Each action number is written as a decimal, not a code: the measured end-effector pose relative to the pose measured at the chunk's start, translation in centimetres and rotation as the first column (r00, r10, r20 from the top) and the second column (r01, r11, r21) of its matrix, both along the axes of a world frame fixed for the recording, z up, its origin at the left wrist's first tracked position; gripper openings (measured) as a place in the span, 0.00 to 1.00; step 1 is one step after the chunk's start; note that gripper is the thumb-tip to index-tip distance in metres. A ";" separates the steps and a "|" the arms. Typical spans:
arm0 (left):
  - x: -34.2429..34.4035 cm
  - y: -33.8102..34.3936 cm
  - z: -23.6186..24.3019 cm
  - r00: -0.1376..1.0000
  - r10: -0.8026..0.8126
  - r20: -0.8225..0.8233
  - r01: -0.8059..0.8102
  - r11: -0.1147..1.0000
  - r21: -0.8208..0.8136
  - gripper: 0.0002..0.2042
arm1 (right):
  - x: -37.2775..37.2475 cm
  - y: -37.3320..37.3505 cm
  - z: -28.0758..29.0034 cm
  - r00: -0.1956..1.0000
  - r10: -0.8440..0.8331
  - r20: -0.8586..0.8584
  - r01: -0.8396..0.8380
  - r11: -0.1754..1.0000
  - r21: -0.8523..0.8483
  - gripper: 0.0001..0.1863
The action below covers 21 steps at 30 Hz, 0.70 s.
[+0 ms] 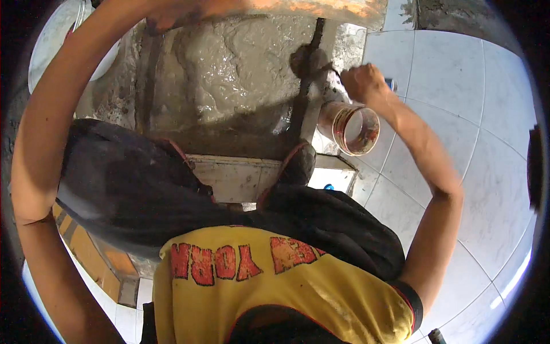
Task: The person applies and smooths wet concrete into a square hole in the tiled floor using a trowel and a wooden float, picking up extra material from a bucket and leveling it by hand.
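Note:
At the top edge, my left hand (162,18) is closed at the left end of an orange slab (309,7) smeared with grey mortar. Its far side is cut off by the frame, and some of my fingers are hidden. My right hand (365,83) is closed around the handle of a trowel (321,62), whose thin shank points left. The mortar-coated blade hangs over the right border of the wet mortar bed (246,63). Just below that hand, a stained plastic bucket (329,119) lies tilted, its mouth toward me.
White tiles (441,74) cover the right side. A white bucket (54,49) stands at the upper left. My shoes (299,163) rest by a pale step edge (235,175) below the mortar bed. A small blue cap (328,187) lies near my right knee.

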State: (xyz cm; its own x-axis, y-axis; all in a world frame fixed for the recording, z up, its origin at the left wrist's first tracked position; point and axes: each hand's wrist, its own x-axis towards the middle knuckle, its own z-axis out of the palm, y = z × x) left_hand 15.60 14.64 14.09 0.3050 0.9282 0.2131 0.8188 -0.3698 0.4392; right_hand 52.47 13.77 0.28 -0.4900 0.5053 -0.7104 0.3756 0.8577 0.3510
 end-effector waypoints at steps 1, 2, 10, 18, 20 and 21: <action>0.3 0.4 -0.1 0.998 0.051 0.026 -0.046 0.988 -0.151 0.10 | 0.0 1.1 -0.1 0.972 0.117 -0.203 -0.099 0.991 0.093 0.05; 0.5 0.4 -0.3 0.999 0.044 0.031 -0.038 0.987 -0.154 0.10 | 0.3 2.3 0.1 0.982 0.181 -0.048 -0.175 0.978 0.116 0.08; 0.6 0.3 1.0 0.993 0.096 -0.065 -0.110 0.961 -0.255 0.10 | 1.4 5.4 -2.6 0.882 -0.102 -0.460 0.213 0.957 0.196 0.08; 0.8 -0.3 1.8 0.986 0.153 0.060 -0.130 0.950 -0.285 0.10 | -2.5 -1.6 -8.9 0.051 -0.962 -0.267 0.792 0.201 -0.576 0.21; 1.3 -0.2 2.2 0.976 0.212 0.058 -0.176 0.912 -0.370 0.11 | -2.5 -0.8 -11.0 -0.204 -0.921 -0.331 0.758 0.065 -0.649 0.22; 0.8 0.0 1.9 0.985 0.174 0.018 -0.158 0.931 -0.330 0.11 | -2.4 -1.5 -12.4 -0.216 -0.919 -0.329 0.758 0.055 -0.650 0.22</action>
